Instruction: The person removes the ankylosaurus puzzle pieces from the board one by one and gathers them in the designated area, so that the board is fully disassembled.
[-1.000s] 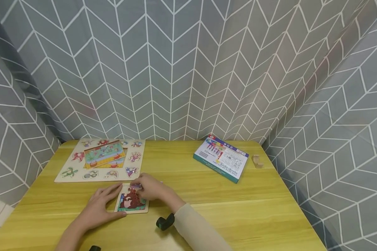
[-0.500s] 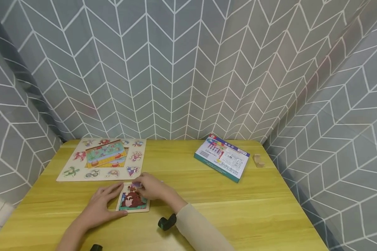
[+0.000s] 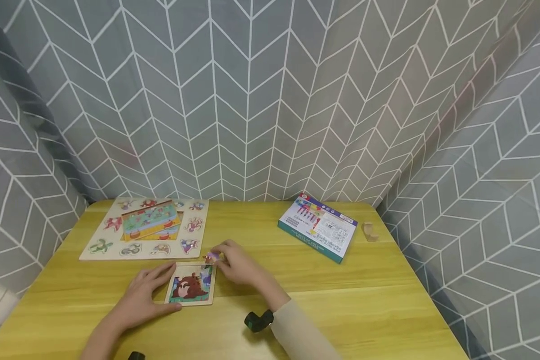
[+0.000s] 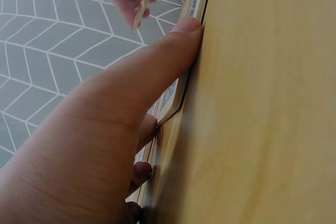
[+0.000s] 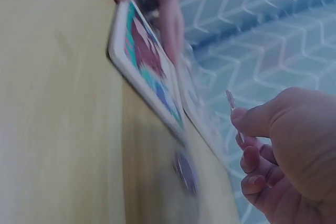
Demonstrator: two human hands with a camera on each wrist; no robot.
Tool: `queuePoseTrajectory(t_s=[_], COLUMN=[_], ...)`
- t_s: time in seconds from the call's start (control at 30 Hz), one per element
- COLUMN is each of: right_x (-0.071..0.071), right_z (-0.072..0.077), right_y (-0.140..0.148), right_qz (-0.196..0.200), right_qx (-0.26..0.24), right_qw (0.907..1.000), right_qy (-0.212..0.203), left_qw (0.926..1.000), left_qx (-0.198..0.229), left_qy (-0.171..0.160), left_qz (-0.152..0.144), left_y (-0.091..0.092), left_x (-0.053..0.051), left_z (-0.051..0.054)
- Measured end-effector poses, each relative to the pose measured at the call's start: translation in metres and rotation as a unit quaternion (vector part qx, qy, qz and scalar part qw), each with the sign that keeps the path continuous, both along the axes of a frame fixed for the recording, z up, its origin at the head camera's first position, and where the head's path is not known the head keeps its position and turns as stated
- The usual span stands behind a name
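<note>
A small square jigsaw puzzle board point(image 3: 191, 304) with a brown animal picture lies on the table. My left hand point(image 3: 141, 297) holds it across its left side, thumb at the near edge and forefinger at the far left corner. My right hand point(image 3: 238, 265) pinches a purple and brown puzzle piece point(image 3: 212, 258) above the board's far right corner. In the right wrist view this piece point(image 5: 231, 100) shows edge-on between thumb and fingers, clear of the board. The board's far left part shows bare wood.
Behind the puzzle lies a larger wooden board point(image 3: 90, 254) with animal pictures, bearing several colourful cards point(image 3: 150, 220). A flat box point(image 3: 317, 227) stands at the back right, beside a small beige object point(image 3: 369, 232). One loose purple piece point(image 5: 185, 171) lies near the puzzle board.
My right hand has lifted the purple and brown piece off the puzzle board's upper part and moved right with it, baring wood there. My left hand stays in place.
</note>
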State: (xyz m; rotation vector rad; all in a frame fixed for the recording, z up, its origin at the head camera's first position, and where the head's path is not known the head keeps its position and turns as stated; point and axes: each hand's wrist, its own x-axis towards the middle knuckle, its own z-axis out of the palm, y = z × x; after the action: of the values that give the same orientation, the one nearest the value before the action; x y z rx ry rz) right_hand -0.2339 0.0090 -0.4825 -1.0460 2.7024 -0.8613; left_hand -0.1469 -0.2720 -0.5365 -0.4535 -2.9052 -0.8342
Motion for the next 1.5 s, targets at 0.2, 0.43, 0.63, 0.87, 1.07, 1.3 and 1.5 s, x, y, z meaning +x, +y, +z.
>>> queuePoseTrajectory(t_s=[0.2, 0.43, 0.63, 0.87, 1.07, 1.3, 1.5], right_x=[-0.006, -0.006, -0.004, 0.0, 0.001, 0.0, 0.001], right_z=[-0.006, -0.016, -0.022, -0.031, -0.036, -0.038, -0.037], right_y=[0.037, 0.069, 0.081, 0.084, 0.084, 0.085, 0.085], right_qz=[-0.043, -0.063, -0.061, -0.052, -0.057, -0.063, -0.067], right_qx=[-0.026, -0.033, -0.028, -0.031, -0.036, -0.044, -0.044], right_qw=[0.9987, 0.9975, 0.9977, 0.9981, 0.9977, 0.997, 0.9967], right_qy=[-0.005, -0.003, -0.003, 0.006, -0.001, -0.006, -0.013], left_qw=[1.0, 1.0, 1.0, 1.0, 1.0, 1.0, 1.0], left_qx=[-0.001, -0.006, -0.004, -0.006, -0.007, -0.004, -0.002], left_qy=[0.001, -0.002, -0.001, -0.003, 0.001, 0.003, 0.005], left_qz=[0.001, 0.001, 0.002, 0.001, 0.0, -0.002, 0.002], left_y=[-0.001, 0.001, 0.0, 0.0, -0.001, -0.001, -0.001], left_x=[-0.001, -0.002, -0.003, -0.004, -0.003, -0.002, -0.002], left_z=[0.001, 0.003, 0.003, 0.001, -0.001, -0.001, -0.001])
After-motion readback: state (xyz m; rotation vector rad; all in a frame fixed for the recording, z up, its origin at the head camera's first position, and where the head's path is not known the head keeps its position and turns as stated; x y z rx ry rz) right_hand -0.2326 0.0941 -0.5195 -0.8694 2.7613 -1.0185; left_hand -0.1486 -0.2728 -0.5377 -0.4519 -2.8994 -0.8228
